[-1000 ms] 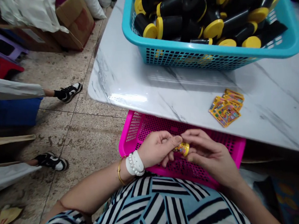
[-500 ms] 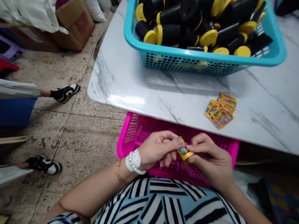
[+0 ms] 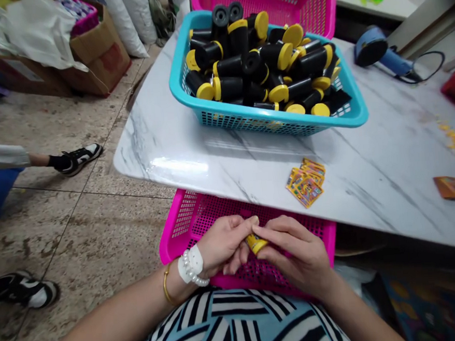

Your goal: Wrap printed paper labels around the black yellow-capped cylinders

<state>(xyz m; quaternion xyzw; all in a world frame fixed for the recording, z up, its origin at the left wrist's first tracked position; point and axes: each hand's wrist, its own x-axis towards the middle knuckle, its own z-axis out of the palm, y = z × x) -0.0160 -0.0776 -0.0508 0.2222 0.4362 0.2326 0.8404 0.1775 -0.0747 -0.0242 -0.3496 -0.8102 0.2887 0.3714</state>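
Over my lap, a small yellow-capped cylinder [image 3: 257, 245] with a colourful printed label is held between both hands. My left hand [image 3: 225, 243] grips its far end, thumb on top. The fingers of my right hand [image 3: 297, 246] press on the label and the yellow end. Much of the cylinder's body is hidden by my fingers. Below the hands is a pink plastic basket [image 3: 170, 237], partly under the table edge. Printed yellow-orange labels [image 3: 306, 185] lie in a small pile on the table, beyond my right hand.
A turquoise basket [image 3: 247, 118] full of black cylinders with yellow caps stands on the marble-patterned table [image 3: 163, 138]. Another pink basket [image 3: 327, 7] is behind it. A blue heat-gun-like tool [image 3: 389, 60] with a cord lies right. A person's shoe [image 3: 79, 159] is on the floor left.
My view has shifted, revealing more of the table's far and right side. Both hands still hold the cylinder; it has turned slightly and my right fingers now cover more of its label.
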